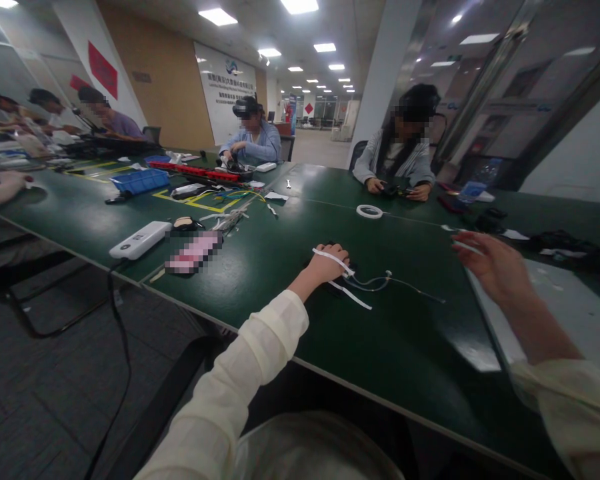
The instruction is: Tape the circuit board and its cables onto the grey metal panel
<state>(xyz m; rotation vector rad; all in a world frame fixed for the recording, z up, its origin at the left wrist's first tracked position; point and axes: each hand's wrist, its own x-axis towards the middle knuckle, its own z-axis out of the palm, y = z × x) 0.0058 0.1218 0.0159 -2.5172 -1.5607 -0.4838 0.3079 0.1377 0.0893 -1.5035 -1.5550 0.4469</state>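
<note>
My left hand [329, 265] rests on the green table with its fingers curled over a dark object, mostly hidden under the palm. One white strip [334, 259] lies across the back of this hand. Another white strip [353, 295] sticks out below it onto the table. Thin wires [375, 285] with a small pale connector run out to the right from beneath the hand. Raised at the right, my right hand [500, 270] pinches a short pale strip [467, 247] between thumb and fingers, apart from the left hand.
A roll of white tape [369, 211] lies beyond my hands. A white board [570, 313] is under my right arm. To the left are a pink phone [195, 253], a white power bank [141, 240], loose cables [233, 219] and a blue bin [140, 180]. Co-workers sit across the table.
</note>
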